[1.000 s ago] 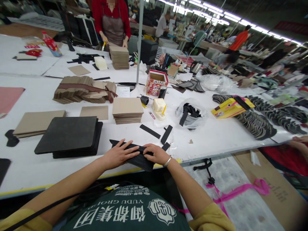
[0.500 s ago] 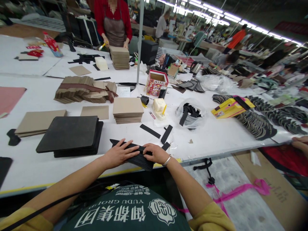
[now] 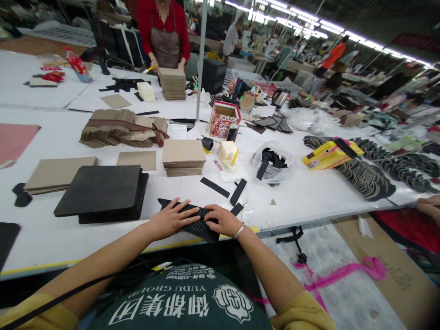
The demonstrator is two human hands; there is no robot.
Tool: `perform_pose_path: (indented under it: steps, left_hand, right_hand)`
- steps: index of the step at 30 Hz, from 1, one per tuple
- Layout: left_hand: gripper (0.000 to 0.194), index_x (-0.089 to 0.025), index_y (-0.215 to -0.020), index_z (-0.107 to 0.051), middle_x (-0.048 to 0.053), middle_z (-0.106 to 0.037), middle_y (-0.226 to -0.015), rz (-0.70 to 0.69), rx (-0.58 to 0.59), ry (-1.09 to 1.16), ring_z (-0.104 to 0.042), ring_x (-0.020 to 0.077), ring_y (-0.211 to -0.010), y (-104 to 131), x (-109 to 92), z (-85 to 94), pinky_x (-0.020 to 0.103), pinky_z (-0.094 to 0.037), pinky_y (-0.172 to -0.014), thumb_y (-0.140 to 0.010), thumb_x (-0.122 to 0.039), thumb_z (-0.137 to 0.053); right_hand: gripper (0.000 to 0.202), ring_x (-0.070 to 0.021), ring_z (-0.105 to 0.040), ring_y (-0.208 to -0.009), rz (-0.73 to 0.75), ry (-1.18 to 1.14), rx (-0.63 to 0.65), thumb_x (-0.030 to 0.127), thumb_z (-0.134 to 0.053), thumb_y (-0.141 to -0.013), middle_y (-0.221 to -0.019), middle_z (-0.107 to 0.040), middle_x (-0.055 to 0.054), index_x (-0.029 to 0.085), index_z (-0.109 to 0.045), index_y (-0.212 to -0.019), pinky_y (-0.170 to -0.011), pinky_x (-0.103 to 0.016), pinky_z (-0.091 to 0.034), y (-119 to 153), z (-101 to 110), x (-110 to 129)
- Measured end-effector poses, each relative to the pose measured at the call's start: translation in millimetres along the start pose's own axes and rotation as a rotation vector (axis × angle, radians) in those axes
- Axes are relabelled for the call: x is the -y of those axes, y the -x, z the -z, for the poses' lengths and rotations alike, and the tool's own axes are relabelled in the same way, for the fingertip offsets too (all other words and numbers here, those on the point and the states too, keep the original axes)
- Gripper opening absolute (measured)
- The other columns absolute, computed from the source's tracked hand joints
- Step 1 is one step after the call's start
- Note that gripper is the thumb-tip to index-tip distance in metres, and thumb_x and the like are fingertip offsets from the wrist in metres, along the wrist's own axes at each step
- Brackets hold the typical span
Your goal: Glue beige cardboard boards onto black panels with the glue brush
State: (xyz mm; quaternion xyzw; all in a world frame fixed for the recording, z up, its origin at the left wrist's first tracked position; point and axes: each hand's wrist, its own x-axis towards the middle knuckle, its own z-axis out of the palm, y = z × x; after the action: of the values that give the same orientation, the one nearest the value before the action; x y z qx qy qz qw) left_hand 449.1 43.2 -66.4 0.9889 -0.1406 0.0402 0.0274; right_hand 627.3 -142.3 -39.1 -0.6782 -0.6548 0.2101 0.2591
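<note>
A black ribbed piece point(image 3: 202, 228) lies at the table's near edge, its right end reaching over the edge. My left hand point(image 3: 172, 221) rests flat across its left part with the fingers spread. At the right end, my right hand point(image 3: 222, 221) has its fingers curled and pressed onto the same piece. Parts of the piece are hidden under both hands. Close by on the right are black strips point(image 3: 215, 187). To the left of my left hand stands a stack of black panels point(image 3: 99, 190) with rounded corners.
Behind my hands sit a stack of beige boards point(image 3: 184, 158), a cream block point(image 3: 227, 150) and a plastic bag of black strips point(image 3: 271, 162). A yellow box point(image 3: 332, 153) rests on curved black pieces at right. A metal pole point(image 3: 200, 64) rises mid-table. Across it stands a co-worker point(image 3: 167, 39).
The view has shifted slightly, so the left side of the table appears a little further right. The co-worker's hands have moved slightly by their board stack. My hands keep their places.
</note>
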Motion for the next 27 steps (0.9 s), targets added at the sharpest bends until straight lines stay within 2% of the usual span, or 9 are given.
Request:
perform_pose_path:
  steps: [20, 27]
  left_hand:
    - [0.06, -0.036, -0.137, -0.024, 0.001, -0.035, -0.142, -0.004, 0.01, -0.023, -0.022, 0.0305, -0.132, -2.5, 0.9, 3.3, 0.053, -0.014, -0.103, -0.084, -0.043, -0.049]
    - [0.062, -0.039, -0.137, -0.024, 0.001, -0.032, -0.143, -0.027, -0.004, -0.045, -0.021, 0.0305, -0.132, -1.5, 3.2, 0.8, 0.054, -0.015, -0.103, -0.082, -0.042, -0.052]
  right_hand:
    - [0.014, -0.0174, -0.055, -0.103, -0.026, -0.016, 0.0, 0.015, -0.06, -0.072, -0.113, -0.054, -0.009, 0.019, -0.066, -0.083, -0.092, -0.031, -0.042, -3.7, 1.7, -0.8]
    - [0.022, -0.0165, -0.05, -0.108, -0.034, -0.039, -0.057, 0.007, -0.053, -0.072, -0.116, -0.053, -0.008, 0.019, -0.056, -0.09, -0.094, -0.033, -0.041, -4.6, 0.5, 0.7]
